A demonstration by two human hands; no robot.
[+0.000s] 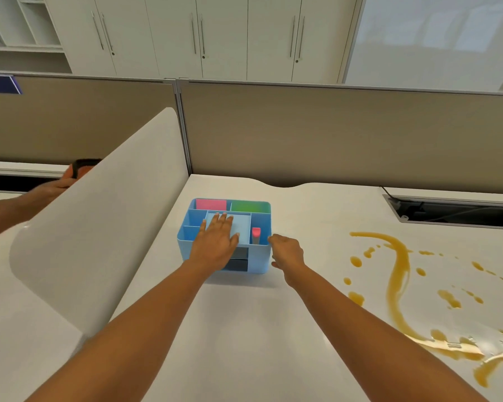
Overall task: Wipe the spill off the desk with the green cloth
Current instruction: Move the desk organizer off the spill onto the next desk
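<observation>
head view: the fetching step is in hand; the left hand lies flat and released on the blue organiser, the right hand loosely curled, empty, beside it; the green cloth sits in its back right compartment, well apart from the spill on the tabletop; next, lift the cloth out; the only writing, on a blue sign, is cut off and unreadable.

White desk: a blue organizer is set near the far left corner. Green cloth is held in its far right compartment, a pink item in the far left one. Left hand is laid flat, fingers spread, on the organizer top; right hand is curled at its right wall. Amber spill is spread across the right side.
</observation>
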